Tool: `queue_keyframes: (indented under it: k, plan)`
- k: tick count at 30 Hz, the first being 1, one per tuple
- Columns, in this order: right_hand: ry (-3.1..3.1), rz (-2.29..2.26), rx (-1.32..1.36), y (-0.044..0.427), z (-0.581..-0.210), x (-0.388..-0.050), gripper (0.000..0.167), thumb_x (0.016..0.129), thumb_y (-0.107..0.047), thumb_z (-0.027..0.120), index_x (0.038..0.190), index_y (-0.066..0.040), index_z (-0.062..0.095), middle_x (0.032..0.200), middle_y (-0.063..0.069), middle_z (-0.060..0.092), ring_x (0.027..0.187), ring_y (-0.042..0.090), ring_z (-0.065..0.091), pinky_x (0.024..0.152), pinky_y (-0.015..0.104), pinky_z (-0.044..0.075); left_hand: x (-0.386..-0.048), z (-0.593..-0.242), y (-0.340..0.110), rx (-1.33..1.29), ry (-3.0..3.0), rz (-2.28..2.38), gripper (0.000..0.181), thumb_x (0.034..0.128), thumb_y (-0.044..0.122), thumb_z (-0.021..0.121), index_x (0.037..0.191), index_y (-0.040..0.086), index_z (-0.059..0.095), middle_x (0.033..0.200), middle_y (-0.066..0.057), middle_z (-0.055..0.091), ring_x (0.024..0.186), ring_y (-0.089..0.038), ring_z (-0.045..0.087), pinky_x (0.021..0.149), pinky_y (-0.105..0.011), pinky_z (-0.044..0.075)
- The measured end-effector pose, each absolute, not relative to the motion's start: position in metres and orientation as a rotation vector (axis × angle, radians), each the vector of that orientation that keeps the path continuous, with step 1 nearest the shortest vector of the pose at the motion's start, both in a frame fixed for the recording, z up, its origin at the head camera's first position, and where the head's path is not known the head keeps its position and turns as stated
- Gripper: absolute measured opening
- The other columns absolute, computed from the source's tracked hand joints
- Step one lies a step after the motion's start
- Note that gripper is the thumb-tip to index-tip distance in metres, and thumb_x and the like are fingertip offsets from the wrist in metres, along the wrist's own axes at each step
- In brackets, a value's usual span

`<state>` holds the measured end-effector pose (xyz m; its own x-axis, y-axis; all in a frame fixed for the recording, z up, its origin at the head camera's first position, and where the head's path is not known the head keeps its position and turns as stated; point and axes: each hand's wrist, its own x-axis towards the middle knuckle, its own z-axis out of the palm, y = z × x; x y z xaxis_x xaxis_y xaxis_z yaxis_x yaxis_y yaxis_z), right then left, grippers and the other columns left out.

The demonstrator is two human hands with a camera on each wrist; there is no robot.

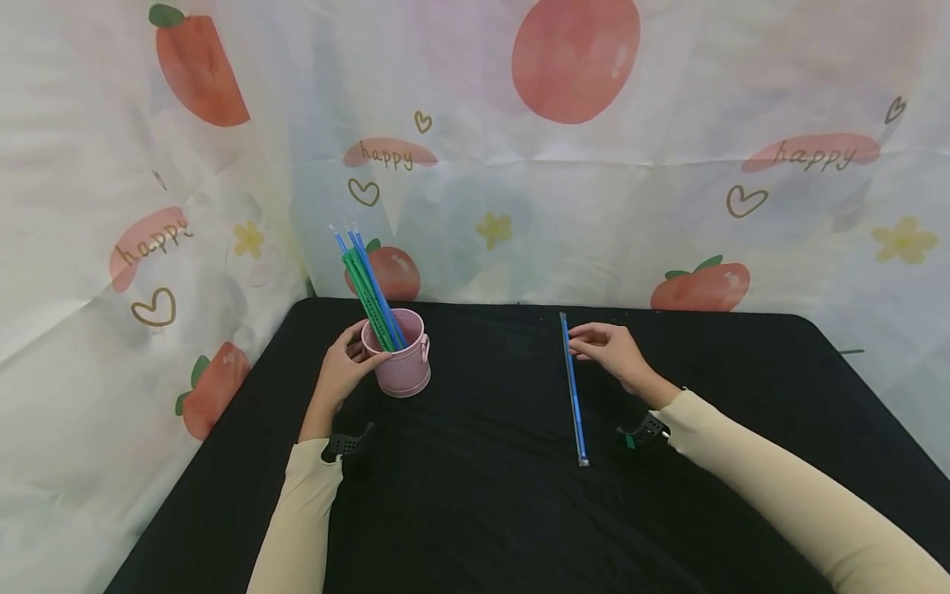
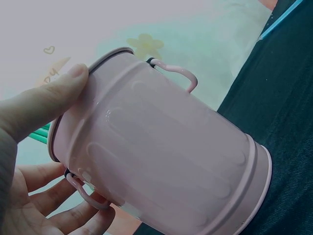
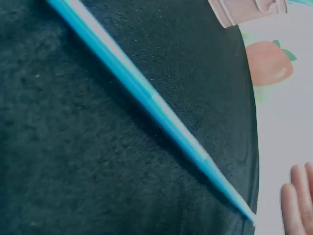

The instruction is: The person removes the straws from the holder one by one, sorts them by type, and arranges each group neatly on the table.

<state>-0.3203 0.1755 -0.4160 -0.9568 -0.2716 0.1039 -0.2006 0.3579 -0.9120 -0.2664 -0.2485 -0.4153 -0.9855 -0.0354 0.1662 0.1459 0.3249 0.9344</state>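
A pink bucket (image 1: pixel 404 375) with small side handles stands at the left of the black table. My left hand (image 1: pixel 345 367) grips its near-left side, thumb on the rim and fingers curled by one handle, as the left wrist view shows. Green straws (image 1: pixel 366 295) and blue straws (image 1: pixel 379 290), seemingly in clear wrappers, lean leftward inside it. A single blue straw (image 1: pixel 574 396) lies lengthwise on the table, right of the middle. Beside its far part is my right hand (image 1: pixel 612 355); the right wrist view shows its fingers (image 3: pixel 292 210) extended, apart from the straw.
Black cloth (image 1: pixel 475 511) covers the table. A pale printed curtain (image 1: pixel 594 223) hangs behind the table's far edge and along the left. A small green piece (image 1: pixel 630 441) shows beneath the right wristband (image 1: pixel 646 427).
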Motion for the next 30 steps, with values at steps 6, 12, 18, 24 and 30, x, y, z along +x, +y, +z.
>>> queue_keyframes:
  k: [6,12,18,24,30]
  plan:
    - [2.537,-1.819,-0.619,0.167,-0.413,-0.325,0.033,0.089,-0.013,0.064,0.114,0.008,0.061,0.089,-0.004,0.07,0.082,0.006,0.07,0.076,0.023,0.058,-0.265,-0.417,-0.249,-0.096,-2.427,-1.75,0.07,0.0841,0.016,0.07,0.143,0.005,0.034,0.142,-0.021,0.042,0.131,-0.033,0.044,0.109,-0.046,0.038]
    - [2.537,-1.88,-0.73,0.148,-0.39,-0.32,0.03,0.087,-0.006,0.065,0.114,0.007,0.062,0.088,-0.005,0.07,0.076,-0.004,0.065,0.072,0.014,0.055,-0.265,-0.415,-0.25,-0.097,-2.427,-1.731,0.07,0.0839,0.016,0.071,0.143,0.005,0.035,0.142,-0.02,0.043,0.131,-0.033,0.045,0.109,-0.045,0.038]
    - [2.485,-1.888,-0.801,0.127,-0.368,-0.32,0.033,0.087,-0.005,0.064,0.118,0.006,0.06,0.091,-0.002,0.069,0.078,-0.003,0.065,0.074,0.016,0.055,-0.266,-0.415,-0.251,-0.096,-2.421,-1.733,0.07,0.0839,0.017,0.071,0.143,0.006,0.035,0.142,-0.019,0.043,0.131,-0.033,0.045,0.109,-0.045,0.038]
    - [2.496,-1.841,-0.815,0.109,-0.362,-0.336,0.035,0.087,-0.013,0.066,0.12,-0.001,0.061,0.096,0.004,0.069,0.081,0.001,0.066,0.076,0.019,0.056,-0.266,-0.414,-0.25,-0.098,-2.41,-1.733,0.069,0.0831,0.014,0.071,0.142,0.006,0.036,0.141,-0.019,0.044,0.13,-0.032,0.046,0.108,-0.045,0.039]
    - [2.495,-1.798,-0.849,0.085,-0.347,-0.343,0.036,0.088,-0.015,0.065,0.122,-0.003,0.059,0.108,0.023,0.065,0.082,0.0,0.066,0.074,0.02,0.055,-0.268,-0.416,-0.249,-0.098,-2.414,-1.739,0.068,0.0844,0.015,0.07,0.142,0.006,0.035,0.142,-0.018,0.043,0.131,-0.033,0.045,0.109,-0.045,0.038]
